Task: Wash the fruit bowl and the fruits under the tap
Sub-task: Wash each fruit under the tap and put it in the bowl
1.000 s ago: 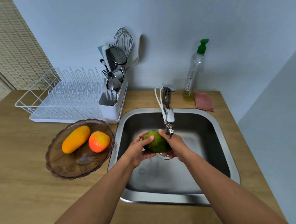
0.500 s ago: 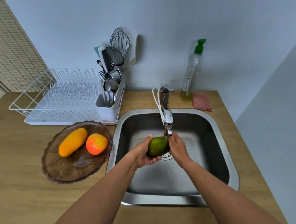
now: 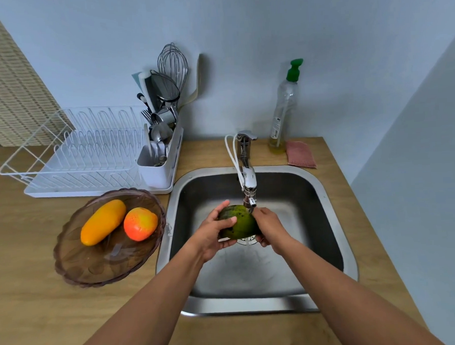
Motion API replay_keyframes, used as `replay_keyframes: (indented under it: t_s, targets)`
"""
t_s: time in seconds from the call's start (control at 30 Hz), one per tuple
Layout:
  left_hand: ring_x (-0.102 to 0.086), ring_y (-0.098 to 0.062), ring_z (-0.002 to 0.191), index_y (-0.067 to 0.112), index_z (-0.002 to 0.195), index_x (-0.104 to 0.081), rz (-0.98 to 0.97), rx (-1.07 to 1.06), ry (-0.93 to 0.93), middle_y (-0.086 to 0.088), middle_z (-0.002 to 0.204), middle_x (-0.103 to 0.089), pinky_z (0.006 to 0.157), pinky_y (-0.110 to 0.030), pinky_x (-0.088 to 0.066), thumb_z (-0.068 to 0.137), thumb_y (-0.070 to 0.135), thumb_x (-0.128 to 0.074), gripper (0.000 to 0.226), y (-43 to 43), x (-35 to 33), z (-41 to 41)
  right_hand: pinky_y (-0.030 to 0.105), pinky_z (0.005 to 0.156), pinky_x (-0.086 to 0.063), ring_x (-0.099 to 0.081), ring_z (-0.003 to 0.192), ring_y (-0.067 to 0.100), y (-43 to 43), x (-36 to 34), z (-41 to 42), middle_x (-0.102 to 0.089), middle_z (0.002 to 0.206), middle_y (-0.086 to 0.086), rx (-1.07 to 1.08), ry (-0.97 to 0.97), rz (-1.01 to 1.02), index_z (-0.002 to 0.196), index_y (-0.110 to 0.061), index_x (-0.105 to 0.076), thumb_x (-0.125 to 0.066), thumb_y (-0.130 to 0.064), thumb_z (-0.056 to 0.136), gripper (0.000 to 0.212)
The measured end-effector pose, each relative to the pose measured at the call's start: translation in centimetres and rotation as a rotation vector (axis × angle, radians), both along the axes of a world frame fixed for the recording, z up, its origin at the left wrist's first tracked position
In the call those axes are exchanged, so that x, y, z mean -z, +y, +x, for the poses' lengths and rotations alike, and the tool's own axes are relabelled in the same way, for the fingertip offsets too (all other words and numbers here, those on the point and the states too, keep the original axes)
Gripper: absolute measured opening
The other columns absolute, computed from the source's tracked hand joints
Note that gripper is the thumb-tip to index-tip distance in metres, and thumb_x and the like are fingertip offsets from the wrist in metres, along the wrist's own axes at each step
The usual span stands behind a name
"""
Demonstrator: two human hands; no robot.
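A green fruit [image 3: 239,222] is held over the steel sink [image 3: 325,193], right under the spout of the tap [image 3: 247,176], with water running onto it. My left hand [image 3: 213,232] grips its left side, thumb across the top. My right hand [image 3: 270,226] cups its right side with curled fingers. On the counter to the left stands a brown translucent fruit bowl [image 3: 99,263] holding an elongated orange fruit [image 3: 102,222] and a round red-orange fruit [image 3: 140,224].
A white dish rack [image 3: 75,159] with a utensil holder [image 3: 157,165] full of cutlery and a whisk sits behind the bowl. A soap bottle with a green pump [image 3: 285,111] and a pink sponge cloth [image 3: 300,154] stand behind the sink, by the wall.
The green fruit has been turned in my hands under the tap, and my left thumb now lies across its top. The bowl and its fruits have not moved.
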State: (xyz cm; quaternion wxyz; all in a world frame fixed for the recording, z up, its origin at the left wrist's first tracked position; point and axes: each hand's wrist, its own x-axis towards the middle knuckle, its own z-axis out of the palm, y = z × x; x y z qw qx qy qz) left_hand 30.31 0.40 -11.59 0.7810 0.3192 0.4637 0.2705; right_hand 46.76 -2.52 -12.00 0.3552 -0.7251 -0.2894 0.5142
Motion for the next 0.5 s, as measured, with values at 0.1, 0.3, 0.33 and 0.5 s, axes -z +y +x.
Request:
replay_keyframes:
  t_s: [0.1, 0.3, 0.33, 0.5]
  targets:
    - [-0.059, -0.033, 0.116, 0.027, 0.136, -0.053, 0.001, 0.011, 0.003, -0.014, 0.133, -0.057, 0.080, -0.040, -0.054, 0.085, 0.010, -0.073, 0.058, -0.2, -0.3, 0.0, 0.021, 0.037, -0.037, -0.052, 0.057, 0.016, 0.1, -0.1, -0.6, -0.064, 0.090, 0.005, -0.003, -0.072, 0.081, 0.110, -0.021, -0.059, -0.059, -0.063, 0.085, 0.049]
    - [-0.059, -0.035, 0.115, 0.028, 0.130, -0.057, 0.044, -0.025, 0.023, -0.016, 0.132, -0.058, 0.074, -0.038, -0.055, 0.085, 0.020, -0.074, 0.049, 0.2, -1.1, 1.2, 0.029, 0.043, -0.046, -0.055, 0.069, 0.031, 0.9, 0.4, -1.3, -0.056, 0.081, 0.013, 0.305, -0.057, 0.122, 0.090, -0.014, -0.061, -0.030, -0.034, 0.096, 0.037]
    - [-0.061, -0.035, 0.114, 0.028, 0.130, -0.056, 0.000, -0.014, 0.033, -0.016, 0.131, -0.058, 0.074, -0.040, -0.057, 0.087, 0.030, -0.072, 0.046, 0.4, -1.3, 1.4, 0.037, 0.055, -0.053, -0.059, 0.076, 0.033, 0.9, 0.5, -1.5, -0.060, 0.085, 0.012, 0.304, -0.098, 0.163, 0.092, -0.016, -0.061, -0.029, -0.035, 0.098, 0.038]
    - [-0.071, -0.024, 0.070, 0.008, 0.116, -0.060, -0.222, 0.181, 0.228, -0.016, 0.093, -0.072, 0.053, -0.027, -0.057, 0.085, 0.077, -0.043, 0.077, 1.2, -2.2, 1.4, 0.030, 0.073, -0.048, -0.057, 0.086, 0.014, -0.2, -0.1, -2.3, -0.060, 0.093, 0.001, 0.234, -0.111, 0.402, 0.099, -0.022, -0.061, -0.032, -0.021, 0.104, 0.028]
